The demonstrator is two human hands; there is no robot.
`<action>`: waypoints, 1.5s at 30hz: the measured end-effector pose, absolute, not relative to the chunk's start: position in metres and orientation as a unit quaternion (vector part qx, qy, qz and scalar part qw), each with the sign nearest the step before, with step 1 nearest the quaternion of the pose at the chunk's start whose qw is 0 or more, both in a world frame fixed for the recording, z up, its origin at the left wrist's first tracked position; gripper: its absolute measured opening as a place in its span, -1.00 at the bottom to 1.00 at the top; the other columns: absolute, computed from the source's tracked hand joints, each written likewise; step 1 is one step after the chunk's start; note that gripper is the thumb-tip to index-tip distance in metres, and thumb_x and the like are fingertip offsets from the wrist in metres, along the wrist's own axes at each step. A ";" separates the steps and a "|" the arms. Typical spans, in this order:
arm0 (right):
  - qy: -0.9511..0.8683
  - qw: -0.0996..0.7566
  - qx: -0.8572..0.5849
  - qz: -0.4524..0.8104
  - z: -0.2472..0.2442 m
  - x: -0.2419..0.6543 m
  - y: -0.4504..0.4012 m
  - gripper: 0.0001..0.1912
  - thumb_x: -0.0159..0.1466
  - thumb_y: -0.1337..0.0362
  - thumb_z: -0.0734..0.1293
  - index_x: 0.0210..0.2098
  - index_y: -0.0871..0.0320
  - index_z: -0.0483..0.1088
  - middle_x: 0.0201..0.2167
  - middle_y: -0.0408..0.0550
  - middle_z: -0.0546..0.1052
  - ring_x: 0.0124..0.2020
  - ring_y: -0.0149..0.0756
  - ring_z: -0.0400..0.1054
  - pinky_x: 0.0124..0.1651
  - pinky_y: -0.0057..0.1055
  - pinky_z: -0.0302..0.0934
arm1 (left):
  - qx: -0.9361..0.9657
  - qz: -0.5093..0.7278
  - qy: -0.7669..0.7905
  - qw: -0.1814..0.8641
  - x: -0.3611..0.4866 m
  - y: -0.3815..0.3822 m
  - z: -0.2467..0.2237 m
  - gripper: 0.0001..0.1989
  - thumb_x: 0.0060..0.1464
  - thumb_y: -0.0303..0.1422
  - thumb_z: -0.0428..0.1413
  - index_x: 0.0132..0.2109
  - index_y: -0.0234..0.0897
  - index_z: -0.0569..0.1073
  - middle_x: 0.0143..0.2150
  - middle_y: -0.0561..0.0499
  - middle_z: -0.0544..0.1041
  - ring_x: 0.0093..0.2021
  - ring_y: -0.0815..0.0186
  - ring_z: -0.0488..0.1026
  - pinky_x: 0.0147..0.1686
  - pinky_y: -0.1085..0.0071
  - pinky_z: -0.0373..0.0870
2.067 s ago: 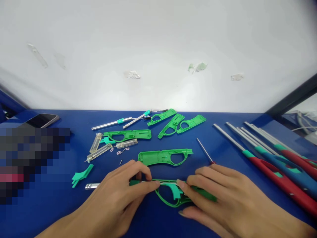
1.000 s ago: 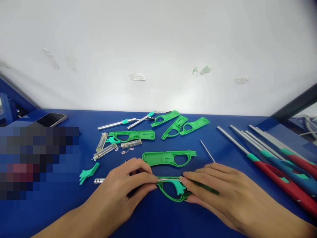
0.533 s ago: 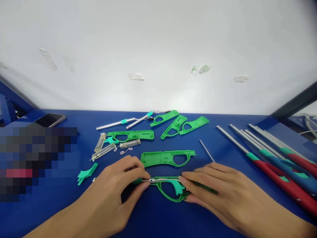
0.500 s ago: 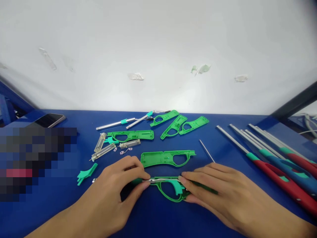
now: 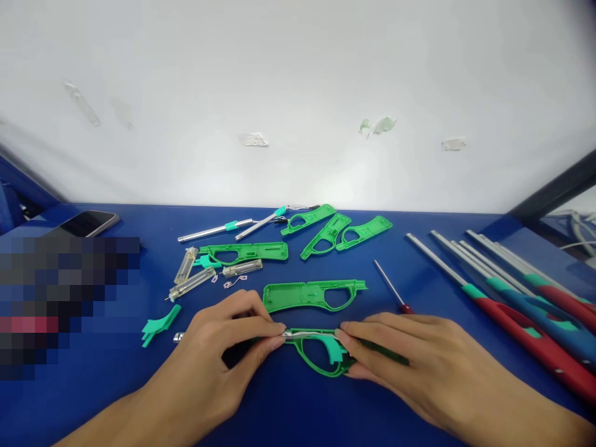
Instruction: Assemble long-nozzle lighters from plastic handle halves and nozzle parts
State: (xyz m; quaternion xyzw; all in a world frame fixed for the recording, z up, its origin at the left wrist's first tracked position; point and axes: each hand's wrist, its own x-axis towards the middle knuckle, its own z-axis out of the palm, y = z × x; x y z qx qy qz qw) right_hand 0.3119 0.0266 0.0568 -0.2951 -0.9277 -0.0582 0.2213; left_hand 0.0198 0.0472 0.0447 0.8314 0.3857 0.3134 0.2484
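Note:
Between my hands lies a green shell half [image 5: 305, 359] with an oval loop, holding a teal trigger [image 5: 334, 349] and a thin wire along its top edge. My left hand [image 5: 233, 354] pinches a metal rod at the shell's left end; the rod's silver tip [image 5: 178, 337] shows beyond the hand. My right hand [image 5: 410, 360] grips the shell's right part, thumb and index finger pressed at the wire; its palm hides the far end. Just behind lies another green shell half [image 5: 288, 297], flat and open side up.
More green shells [image 5: 367, 233], metal rods [image 5: 205, 233] and clear tanks [image 5: 193, 282] lie behind. A loose teal trigger [image 5: 161, 325] and a phone [image 5: 90, 223] are left. A screwdriver [image 5: 388, 280] and finished lighters [image 5: 526, 335] are right.
My left hand has shifted slightly, its fingertips now covering more of the metal rod's end. More of the rod's silver tip and the screwdriver's red handle shows. The view has moved a little.

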 end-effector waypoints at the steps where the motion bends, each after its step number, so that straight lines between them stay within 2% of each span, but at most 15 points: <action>1: -0.929 0.217 -0.293 -0.054 0.057 0.312 0.027 -0.59 0.63 0.31 0.09 -0.03 0.16 0.58 -0.14 -0.13 0.75 -0.24 -0.31 0.66 -0.34 -0.36 0.51 | 0.833 0.315 0.385 0.243 0.020 0.048 0.045 -0.75 0.38 -0.47 0.10 -0.15 -0.14 0.67 -0.22 0.06 0.57 -0.28 0.40 0.53 -0.31 0.49 0.47; 11: -0.934 0.204 -0.291 -0.033 0.057 0.313 0.028 -0.57 0.63 0.31 0.09 -0.05 0.12 0.61 -0.12 -0.12 0.75 -0.23 -0.30 0.65 -0.30 -0.38 0.53 | 0.847 0.307 0.371 0.224 0.021 0.050 0.047 -0.75 0.38 -0.48 0.10 -0.14 -0.17 0.69 -0.23 0.03 0.60 -0.27 0.37 0.55 -0.29 0.50 0.52; 20: -0.933 0.200 -0.299 -0.020 0.053 0.316 0.026 -0.61 0.62 0.25 0.12 -0.01 0.13 0.58 -0.10 -0.12 0.74 -0.22 -0.27 0.64 -0.29 -0.34 0.51 | 0.876 0.215 0.375 0.212 0.010 0.048 0.056 -0.70 0.43 -0.44 0.01 -0.01 -0.05 0.64 -0.01 0.02 0.58 -0.08 0.31 0.60 -0.09 0.45 0.59; 24: -0.932 0.200 -0.300 -0.023 0.054 0.315 0.025 -0.63 0.62 0.27 0.13 -0.02 0.13 0.59 -0.10 -0.11 0.74 -0.21 -0.28 0.63 -0.28 -0.36 0.51 | 0.876 0.222 0.385 0.185 0.009 0.048 0.054 -0.70 0.41 -0.42 0.04 0.07 0.00 0.63 -0.02 0.03 0.61 -0.09 0.31 0.63 -0.11 0.45 0.60; 28: -0.932 0.199 -0.303 -0.023 0.055 0.315 0.026 -0.61 0.62 0.25 0.12 -0.03 0.12 0.59 -0.10 -0.11 0.74 -0.22 -0.29 0.64 -0.30 -0.37 0.51 | 0.860 0.254 0.405 0.179 0.010 0.049 0.051 -0.80 0.39 -0.37 0.12 -0.02 0.00 0.64 -0.09 0.08 0.64 -0.16 0.32 0.65 -0.16 0.48 0.59; 33: -0.933 0.193 -0.303 -0.012 0.053 0.316 0.027 -0.63 0.62 0.25 0.12 -0.02 0.11 0.57 -0.08 -0.16 0.73 -0.21 -0.28 0.64 -0.30 -0.33 0.52 | 0.866 0.270 0.380 0.180 0.011 0.049 0.052 -0.73 0.40 -0.45 0.08 -0.04 -0.02 0.66 -0.15 0.09 0.61 -0.24 0.40 0.62 -0.23 0.52 0.54; 41: -0.932 0.200 -0.303 -0.004 0.051 0.318 0.029 -0.78 0.57 0.28 0.24 -0.03 0.16 0.53 -0.08 -0.11 0.71 -0.23 -0.29 0.63 -0.24 -0.35 0.53 | 0.873 0.276 0.360 0.181 0.011 0.051 0.050 -0.70 0.39 -0.51 0.06 -0.04 -0.10 0.67 -0.17 0.05 0.58 -0.26 0.40 0.57 -0.28 0.51 0.52; 45: -0.932 0.202 -0.300 -0.012 0.050 0.318 0.028 -0.77 0.58 0.27 0.23 -0.03 0.16 0.53 -0.08 -0.11 0.71 -0.23 -0.29 0.63 -0.24 -0.37 0.51 | 0.871 0.280 0.359 0.185 0.012 0.051 0.048 -0.71 0.40 -0.51 0.06 -0.06 -0.10 0.65 -0.17 0.06 0.57 -0.25 0.41 0.56 -0.28 0.52 0.50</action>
